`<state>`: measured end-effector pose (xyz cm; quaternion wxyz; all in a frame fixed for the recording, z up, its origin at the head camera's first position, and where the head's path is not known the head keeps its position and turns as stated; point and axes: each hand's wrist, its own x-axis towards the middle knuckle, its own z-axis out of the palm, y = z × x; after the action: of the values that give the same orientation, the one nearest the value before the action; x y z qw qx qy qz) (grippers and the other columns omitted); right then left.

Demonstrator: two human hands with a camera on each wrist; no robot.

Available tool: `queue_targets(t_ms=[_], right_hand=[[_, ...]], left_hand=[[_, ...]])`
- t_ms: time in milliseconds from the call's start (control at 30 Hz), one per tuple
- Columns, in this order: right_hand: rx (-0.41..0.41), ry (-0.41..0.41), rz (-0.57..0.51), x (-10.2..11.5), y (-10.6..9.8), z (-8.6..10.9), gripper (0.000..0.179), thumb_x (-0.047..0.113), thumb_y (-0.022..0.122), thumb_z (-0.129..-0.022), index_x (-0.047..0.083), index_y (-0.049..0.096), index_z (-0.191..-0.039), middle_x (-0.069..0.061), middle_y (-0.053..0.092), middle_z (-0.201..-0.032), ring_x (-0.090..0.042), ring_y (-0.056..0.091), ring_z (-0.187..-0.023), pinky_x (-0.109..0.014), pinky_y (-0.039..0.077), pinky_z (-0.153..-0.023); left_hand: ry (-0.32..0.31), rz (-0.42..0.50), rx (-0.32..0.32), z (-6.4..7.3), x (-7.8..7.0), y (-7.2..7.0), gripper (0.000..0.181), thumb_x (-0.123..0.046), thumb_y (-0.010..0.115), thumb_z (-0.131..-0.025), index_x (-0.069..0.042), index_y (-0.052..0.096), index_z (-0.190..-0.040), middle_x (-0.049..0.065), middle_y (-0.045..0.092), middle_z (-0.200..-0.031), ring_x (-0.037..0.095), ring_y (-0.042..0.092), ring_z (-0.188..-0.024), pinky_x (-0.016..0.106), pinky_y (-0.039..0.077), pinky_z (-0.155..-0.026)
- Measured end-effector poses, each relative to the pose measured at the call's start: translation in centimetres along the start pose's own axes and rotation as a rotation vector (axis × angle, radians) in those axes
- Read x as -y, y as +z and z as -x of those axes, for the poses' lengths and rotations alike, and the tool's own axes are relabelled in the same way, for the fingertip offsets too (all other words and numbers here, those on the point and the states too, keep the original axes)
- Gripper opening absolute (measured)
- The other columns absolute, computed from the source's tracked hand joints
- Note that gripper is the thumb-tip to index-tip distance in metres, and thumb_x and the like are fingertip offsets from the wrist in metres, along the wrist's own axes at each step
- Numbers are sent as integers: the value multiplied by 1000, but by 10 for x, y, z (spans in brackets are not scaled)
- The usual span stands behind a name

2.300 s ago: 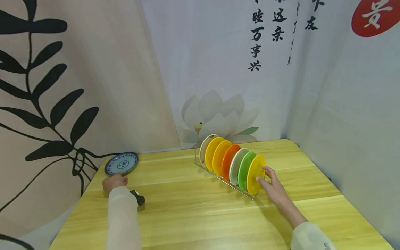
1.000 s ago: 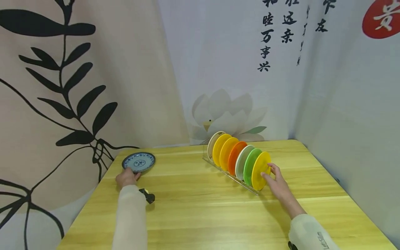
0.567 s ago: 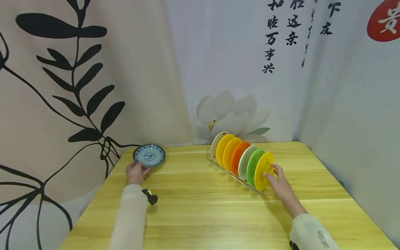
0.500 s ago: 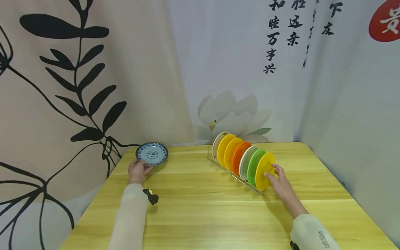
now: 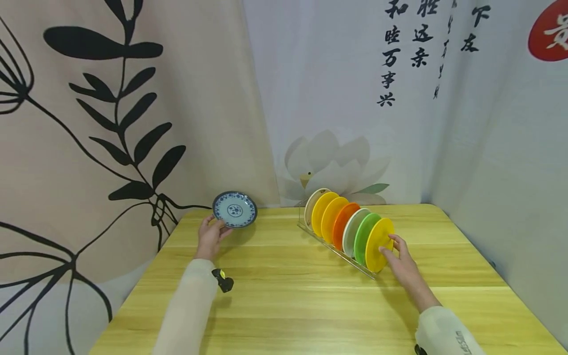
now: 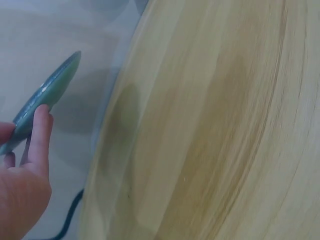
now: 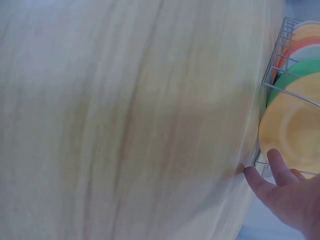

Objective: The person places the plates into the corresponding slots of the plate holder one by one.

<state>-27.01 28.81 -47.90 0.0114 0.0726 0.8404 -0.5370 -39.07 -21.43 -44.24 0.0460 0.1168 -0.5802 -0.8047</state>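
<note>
My left hand (image 5: 210,238) grips the lower left rim of a blue-and-white patterned plate (image 5: 234,209), held tilted above the table's far left part. In the left wrist view the plate (image 6: 50,90) appears edge-on, between the thumb and the fingers (image 6: 41,132). A wire dish rack (image 5: 339,254) stands at the right, holding several plates on edge: yellow, orange, pale and green. With fingers spread, my right hand (image 5: 405,266) touches the front yellow plate (image 5: 378,244). The right wrist view shows its fingertips by that plate (image 7: 295,125) and the rack's wire (image 7: 300,97).
The wooden table (image 5: 284,296) has its back edge against a printed curtain (image 5: 222,98). A pale curtain (image 5: 510,172) hangs along the right side. A small black object (image 5: 223,281) sits at the left wrist.
The left hand has lifted the blue-and-white plate off the table, moved it rightward and tilted it up. The right hand stays at the front yellow plate. The head view has shifted left.
</note>
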Motion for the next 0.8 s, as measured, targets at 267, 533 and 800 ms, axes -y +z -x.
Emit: queue_targets(t_ms=[267, 533, 800], right_hand=[[-2, -5, 8, -1, 0, 0, 75, 50, 45, -102, 19, 7, -158, -26, 7, -162, -56, 12, -142, -72, 16, -109], [2, -11, 14, -2, 0, 0, 75, 51, 44, -102, 18, 6, -158, -26, 6, -162, -57, 12, -141, -73, 16, -109], [7, -15, 14, -2, 0, 0, 76, 52, 43, -102, 19, 5, -158, -26, 6, -162, -57, 12, -141, -73, 15, -109]], left_hand=[[13, -9, 24, -8, 8, 13, 61, 4, 52, -97, -6, 26, -152, 24, 49, -135, 33, 62, -111, 40, 49, -99], [40, 0, 81, -2, 4, 30, 58, 7, 51, -96, -4, 30, -149, 28, 50, -137, 36, 61, -116, 43, 50, -98], [58, 36, 95, 2, 0, 51, 57, 9, 52, -95, -6, 33, -147, 26, 49, -137, 43, 54, -123, 50, 44, -104]])
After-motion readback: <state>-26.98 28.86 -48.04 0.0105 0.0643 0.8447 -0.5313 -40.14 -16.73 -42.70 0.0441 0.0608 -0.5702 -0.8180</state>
